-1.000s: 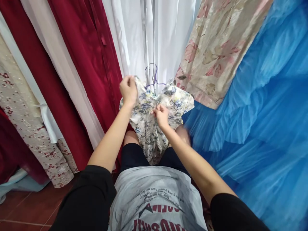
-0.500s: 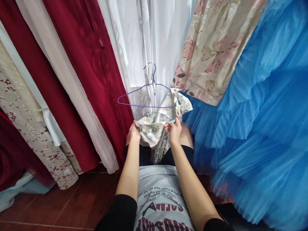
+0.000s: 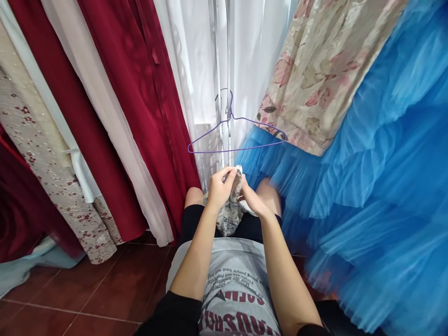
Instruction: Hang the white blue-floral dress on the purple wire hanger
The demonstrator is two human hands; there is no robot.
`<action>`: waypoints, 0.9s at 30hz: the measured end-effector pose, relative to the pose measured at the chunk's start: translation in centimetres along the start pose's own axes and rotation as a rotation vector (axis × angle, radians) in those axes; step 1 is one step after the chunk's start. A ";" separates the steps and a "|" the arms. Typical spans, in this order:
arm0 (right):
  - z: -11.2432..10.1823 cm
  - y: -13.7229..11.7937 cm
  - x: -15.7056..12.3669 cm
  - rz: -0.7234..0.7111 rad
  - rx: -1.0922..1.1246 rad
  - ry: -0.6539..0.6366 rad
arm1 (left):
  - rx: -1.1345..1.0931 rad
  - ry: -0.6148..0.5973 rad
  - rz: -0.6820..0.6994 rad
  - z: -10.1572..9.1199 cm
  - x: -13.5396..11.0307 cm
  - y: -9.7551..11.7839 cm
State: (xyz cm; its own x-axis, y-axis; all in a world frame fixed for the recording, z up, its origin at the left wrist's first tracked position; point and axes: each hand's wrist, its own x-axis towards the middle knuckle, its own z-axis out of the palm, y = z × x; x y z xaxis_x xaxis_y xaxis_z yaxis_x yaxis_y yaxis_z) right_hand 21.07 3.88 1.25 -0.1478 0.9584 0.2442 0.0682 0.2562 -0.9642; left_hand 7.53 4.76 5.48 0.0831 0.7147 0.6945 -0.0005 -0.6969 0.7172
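My left hand (image 3: pixel 217 187) and my right hand (image 3: pixel 251 200) are brought together in front of my knees, both closed on a bunched white garment with a blue flower print (image 3: pixel 231 210). The cloth hangs down between my thighs. Just above my hands a thin purple wire hanger (image 3: pixel 236 135) hangs bare in front of a white curtain (image 3: pixel 210 70).
Dark red dresses (image 3: pixel 115 93) and pale patterned fabric (image 3: pixel 38 154) hang on the left. A cream floral dress (image 3: pixel 322 65) and a big blue tulle skirt (image 3: pixel 378 196) fill the right. Red-brown floor tiles (image 3: pixel 87 294) show at the lower left.
The flowered garment has come off the hanger, which now hangs bare. My hands dropped from the hanger's shoulders and gathered the cloth together at my knees.
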 end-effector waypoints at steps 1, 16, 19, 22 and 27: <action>0.3 -0.6 -0.2 0.011 0.099 -0.092 | 0.045 0.009 0.012 0.0 -0.2 0.4; -1.2 -4.1 -1.8 0.079 0.524 -0.112 | -0.208 -0.366 -0.362 -2.9 -1.6 0.4; -3.9 -5.5 -2.0 0.133 0.514 -0.085 | -0.046 -0.703 -0.453 -4.3 -2.7 -0.5; -7.2 -7.3 -1.8 0.187 0.323 -0.143 | 0.314 -0.807 -0.439 -7.3 -2.2 -2.7; -11.2 -9.3 1.6 0.015 -0.085 -0.125 | 0.717 -0.598 -0.377 -15.7 2.2 -5.9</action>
State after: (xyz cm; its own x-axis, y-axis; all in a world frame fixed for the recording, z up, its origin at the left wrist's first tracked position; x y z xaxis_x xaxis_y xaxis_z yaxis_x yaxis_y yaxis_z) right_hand 31.20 4.41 11.78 -0.2676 0.9403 0.2102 0.1537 0.2570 -0.9541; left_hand -7.92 11.42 3.69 0.4411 0.8857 0.1450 0.7123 -0.4438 0.5437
